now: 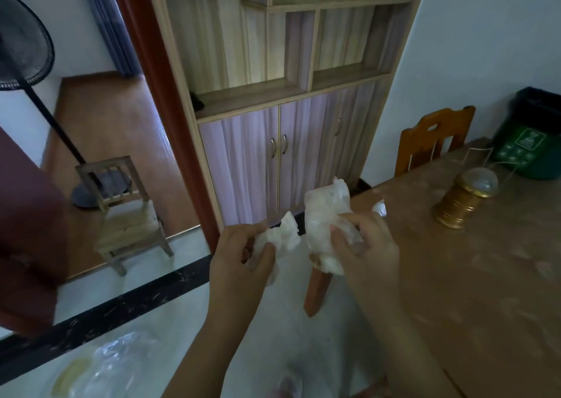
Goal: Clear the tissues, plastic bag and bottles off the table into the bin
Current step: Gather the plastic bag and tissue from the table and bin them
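With a tissue wad (283,236) clamped in the left hand (243,258) and another (326,224) in the right hand (364,245), the bin (528,142) is located far right, beyond the worktop (485,276), nearer the right hand.

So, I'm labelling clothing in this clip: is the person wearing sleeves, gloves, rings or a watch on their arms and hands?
Nothing worn shows. The left hand and right hand are bare, with no gloves and no rings visible. Both forearms are uncovered down to the frame's bottom edge, with no sleeve, watch or bracelet in view.
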Demonstrator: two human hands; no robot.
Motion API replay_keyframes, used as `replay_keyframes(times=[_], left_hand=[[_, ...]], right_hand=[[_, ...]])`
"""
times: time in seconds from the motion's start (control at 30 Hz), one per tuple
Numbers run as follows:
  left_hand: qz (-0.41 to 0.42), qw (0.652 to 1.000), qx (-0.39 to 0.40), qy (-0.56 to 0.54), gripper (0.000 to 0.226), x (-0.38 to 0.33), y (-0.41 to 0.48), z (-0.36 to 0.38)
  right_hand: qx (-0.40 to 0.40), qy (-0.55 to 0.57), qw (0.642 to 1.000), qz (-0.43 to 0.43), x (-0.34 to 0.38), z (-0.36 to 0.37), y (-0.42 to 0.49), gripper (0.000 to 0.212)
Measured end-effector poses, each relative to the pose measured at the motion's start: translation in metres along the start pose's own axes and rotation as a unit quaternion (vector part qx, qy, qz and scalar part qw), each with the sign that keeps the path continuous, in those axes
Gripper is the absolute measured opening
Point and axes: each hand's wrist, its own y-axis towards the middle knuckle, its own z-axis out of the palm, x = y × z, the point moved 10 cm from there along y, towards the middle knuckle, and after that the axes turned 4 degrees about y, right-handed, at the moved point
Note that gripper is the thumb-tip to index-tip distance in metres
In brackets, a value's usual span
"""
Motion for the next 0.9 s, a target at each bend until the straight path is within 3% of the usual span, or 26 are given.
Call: replay_keyframes(times=[0.3, 0.5, 0.9], left_hand=[[0.028, 0.999, 0.024, -0.018, 0.029, -0.014, 0.145, 0.08], [0.017, 0.997, 0.071, -0.013, 0.02, 0.003, 0.201, 0.141], [0.067, 0.977, 0.163, -0.119, 0.018, 0.047, 0.372, 0.241]], right_hand=[[-0.06, -0.027, 0.997, -0.037, -0.044, 0.008, 0.134, 0.013], [-0.083, -0.024, 0.996, -0.015, -0.073, 0.015, 0.186, 0.012], [-0.164, -0.119, 0.977, 0.061, -0.142, 0.075, 0.315, 0.023]])
